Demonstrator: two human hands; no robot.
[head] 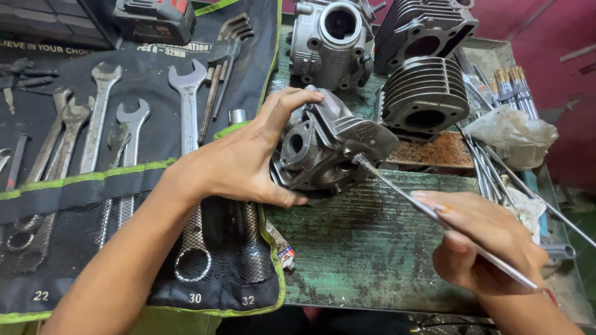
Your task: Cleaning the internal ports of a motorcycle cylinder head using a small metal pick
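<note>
A: Steadiness matters here; left hand [239,164] is clamped round the grey engine casting [329,149] on the green worktop [366,248], thumb on top, fingers under.

B: Agreed; right hand [490,248] pinches the thin metal brush [434,214], its tip touching the casting's front face; I'd judge short light strokes best, casting pressed flat, clear of the finned cylinders [422,93] behind.
</note>
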